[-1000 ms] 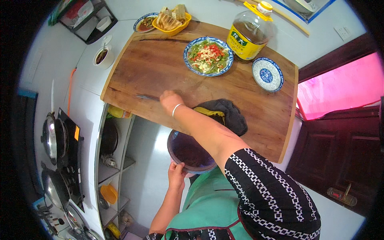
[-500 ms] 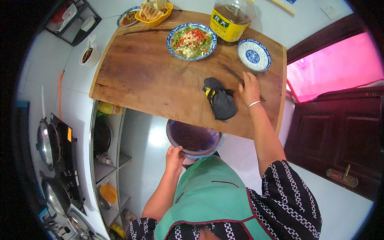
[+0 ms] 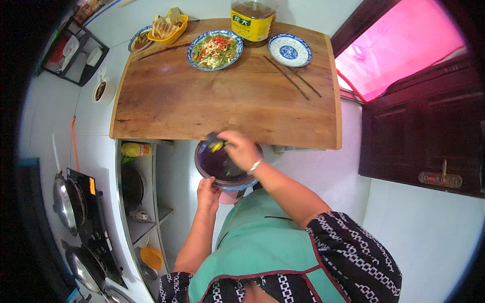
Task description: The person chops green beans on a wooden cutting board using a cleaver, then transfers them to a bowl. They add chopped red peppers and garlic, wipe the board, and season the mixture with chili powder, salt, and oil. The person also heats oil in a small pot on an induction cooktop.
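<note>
My left hand [image 3: 207, 193] pinches the near rim of a bin [image 3: 197, 161] with a dark liner, held against the table's front edge. Above the bin's opening, my right hand [image 3: 241, 151] is closed around a black cloth with yellow on it [image 3: 217, 142], mostly covered by the fingers and a little blurred. A small greenish speck shows inside the bin below the cloth. The wooden table [image 3: 202, 106] lies just beyond both hands.
A pair of chopsticks [image 3: 287, 77] lies near a blue-and-white plate [image 3: 289, 50]. Behind stand a dish of shredded vegetables [image 3: 214, 50], a large oil jug [image 3: 252, 22] and a yellow basket of bread [image 3: 177, 33]. Shelves [image 3: 146, 222] stand at the left, a dark door [image 3: 424, 136] at the right.
My right hand has picked up the black cloth from the table and brought it over the bin, near its far rim. My left hand stays on the bin's rim.
</note>
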Demonstrator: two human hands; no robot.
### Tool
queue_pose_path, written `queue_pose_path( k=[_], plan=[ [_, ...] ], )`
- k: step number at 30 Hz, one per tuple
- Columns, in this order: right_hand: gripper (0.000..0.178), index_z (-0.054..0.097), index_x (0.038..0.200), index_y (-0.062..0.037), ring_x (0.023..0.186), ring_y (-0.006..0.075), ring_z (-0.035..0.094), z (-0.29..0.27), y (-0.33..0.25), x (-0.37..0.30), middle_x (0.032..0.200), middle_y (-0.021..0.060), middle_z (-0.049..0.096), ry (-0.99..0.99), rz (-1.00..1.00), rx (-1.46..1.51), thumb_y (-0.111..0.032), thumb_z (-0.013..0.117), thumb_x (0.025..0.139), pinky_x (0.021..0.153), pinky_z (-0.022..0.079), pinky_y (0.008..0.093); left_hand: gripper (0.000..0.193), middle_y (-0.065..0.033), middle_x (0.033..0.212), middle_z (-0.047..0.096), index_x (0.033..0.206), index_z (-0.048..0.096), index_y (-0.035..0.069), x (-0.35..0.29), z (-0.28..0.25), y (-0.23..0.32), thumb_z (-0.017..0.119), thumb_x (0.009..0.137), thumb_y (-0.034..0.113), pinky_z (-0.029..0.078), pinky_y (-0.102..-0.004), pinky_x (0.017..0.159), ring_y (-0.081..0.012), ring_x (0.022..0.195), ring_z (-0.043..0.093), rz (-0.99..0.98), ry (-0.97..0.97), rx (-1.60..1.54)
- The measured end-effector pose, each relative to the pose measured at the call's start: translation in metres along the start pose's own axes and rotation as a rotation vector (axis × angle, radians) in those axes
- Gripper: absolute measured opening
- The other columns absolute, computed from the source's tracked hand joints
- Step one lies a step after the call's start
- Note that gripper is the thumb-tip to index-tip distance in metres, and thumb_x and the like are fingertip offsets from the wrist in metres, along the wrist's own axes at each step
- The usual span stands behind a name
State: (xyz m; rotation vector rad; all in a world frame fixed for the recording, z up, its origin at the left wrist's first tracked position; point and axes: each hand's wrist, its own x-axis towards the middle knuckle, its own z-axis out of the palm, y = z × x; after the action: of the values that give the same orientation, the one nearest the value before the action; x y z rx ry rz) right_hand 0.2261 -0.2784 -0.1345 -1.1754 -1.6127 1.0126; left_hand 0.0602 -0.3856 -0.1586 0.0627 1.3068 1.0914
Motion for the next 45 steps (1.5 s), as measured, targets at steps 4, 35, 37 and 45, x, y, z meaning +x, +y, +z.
queue_pose_path(
  k=[4, 35, 37, 45],
  plan=[
    [0.033, 0.059, 0.109, -0.0006, 0.102, 0.0248, 0.058, -0.124, 0.04, -0.001, 0.109, 0.0136, 0.061, 0.497, 0.25, -0.157, 0.002, 0.055, 0.076, 0.09, 0.045, 0.0329, 0.008, -0.0009, 0.077, 0.057, 0.085, 0.051, 0.012, -0.007, -0.011, 0.01, 0.058, 0.082, 0.012, 0.044, -0.0272, 0.06, -0.0129, 0.068, 0.053, 0.038, -0.001, -0.045],
    [0.052, 0.042, 0.131, -0.0024, 0.13, 0.0328, 0.033, 0.298, 0.062, 0.515, 0.14, 0.0168, 0.036, 0.049, -0.055, -0.876, -0.003, 0.056, 0.08, 0.107, 0.028, 0.0407, 0.01, -0.001, 0.087, 0.058, 0.083, 0.047, 0.012, 0.121, -0.159, 0.205, 0.052, 0.083, 0.003, 0.047, -0.0331, 0.074, -0.015, 0.08, 0.056, 0.093, 0.298, -0.35],
    [0.049, 0.047, 0.127, -0.0037, 0.126, 0.0328, 0.038, 0.314, 0.061, 0.524, 0.136, 0.016, 0.042, -0.05, -0.228, -0.805, -0.002, 0.054, 0.079, 0.105, 0.032, 0.0411, 0.008, -0.0013, 0.089, 0.059, 0.084, 0.048, 0.011, 0.121, -0.169, 0.21, 0.052, 0.083, 0.004, 0.047, -0.0335, 0.076, -0.0151, 0.082, 0.056, 0.101, 0.303, -0.346],
    [0.019, 0.058, 0.095, -0.0071, 0.095, 0.0336, 0.056, 0.394, -0.01, 0.37, 0.095, 0.0154, 0.06, -0.583, -0.646, -0.365, -0.005, 0.05, 0.079, 0.083, 0.046, 0.0422, 0.008, -0.0004, 0.085, 0.058, 0.084, 0.05, 0.012, 0.105, -0.194, 0.23, 0.055, 0.082, 0.006, 0.046, -0.0288, 0.068, -0.0125, 0.073, 0.054, 0.202, 0.345, -0.371]
  ],
)
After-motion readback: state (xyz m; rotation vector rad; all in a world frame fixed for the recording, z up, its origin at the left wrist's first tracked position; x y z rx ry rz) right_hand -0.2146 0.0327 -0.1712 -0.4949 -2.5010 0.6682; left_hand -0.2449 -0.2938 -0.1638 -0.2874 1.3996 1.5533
